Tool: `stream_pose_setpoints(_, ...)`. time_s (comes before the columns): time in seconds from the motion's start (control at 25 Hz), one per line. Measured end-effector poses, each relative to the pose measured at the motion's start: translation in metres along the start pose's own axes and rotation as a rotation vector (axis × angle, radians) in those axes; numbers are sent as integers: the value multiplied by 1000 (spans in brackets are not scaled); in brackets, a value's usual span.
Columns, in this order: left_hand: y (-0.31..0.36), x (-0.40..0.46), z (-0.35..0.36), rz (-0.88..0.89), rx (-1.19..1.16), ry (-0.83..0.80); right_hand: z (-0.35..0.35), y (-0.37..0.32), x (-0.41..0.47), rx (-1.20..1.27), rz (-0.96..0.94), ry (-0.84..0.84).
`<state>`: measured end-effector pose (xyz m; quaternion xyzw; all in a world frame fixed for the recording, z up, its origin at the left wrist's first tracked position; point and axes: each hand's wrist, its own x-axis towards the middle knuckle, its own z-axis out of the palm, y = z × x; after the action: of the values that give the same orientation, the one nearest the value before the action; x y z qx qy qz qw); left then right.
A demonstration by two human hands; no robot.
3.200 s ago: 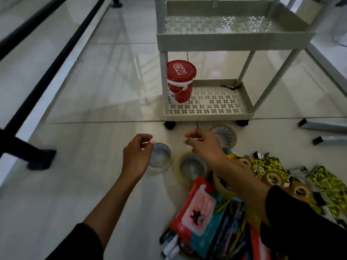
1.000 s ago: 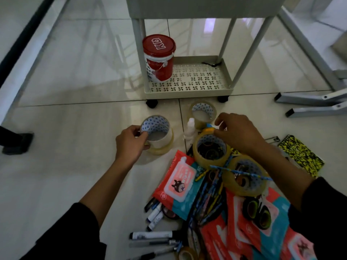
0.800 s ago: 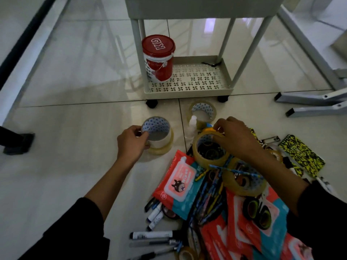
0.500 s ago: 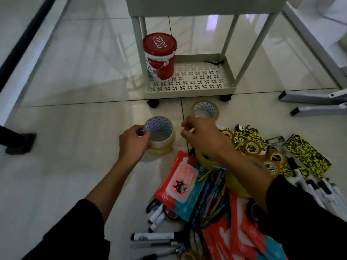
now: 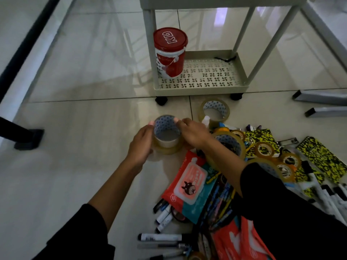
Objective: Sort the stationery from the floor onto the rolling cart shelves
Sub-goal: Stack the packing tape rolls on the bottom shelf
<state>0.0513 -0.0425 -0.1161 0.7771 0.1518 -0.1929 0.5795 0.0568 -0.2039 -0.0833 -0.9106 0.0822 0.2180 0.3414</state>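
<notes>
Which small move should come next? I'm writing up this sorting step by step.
Probably lift the tape stack and carry it forward to the cart's bottom shelf. The left hand and right hand both grip it on the floor, and the shelf has open space right of the red canister.

One red canister stood on the single rolling cart. Two hands were in view, the left hand and the right hand. Two yellow-and-black patterned notebooks lay on the floor.
</notes>
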Motion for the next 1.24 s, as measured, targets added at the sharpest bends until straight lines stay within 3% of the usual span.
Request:
stream_pose_setpoints(0.2,1,-7,5,-56,-228,-71,-2,-3,2,231,58,-67)
stream_pose_setpoints(0.48,33,-10,-8,-26,-213,-47,-13,-6,-5,649,146,-117)
stream_pose_setpoints(0.72,96,-2,-15,64,-143,-76,-51,-11,-2,1043,90,-52)
stream_pose_setpoints(1.04,153,10,0,110,-84,-76,-89,-7,4,1103,-19,34)
stream_pose_setpoints(1.24,163,17,5,141,-184,-71,-100,-5,13,1114,-63,110)
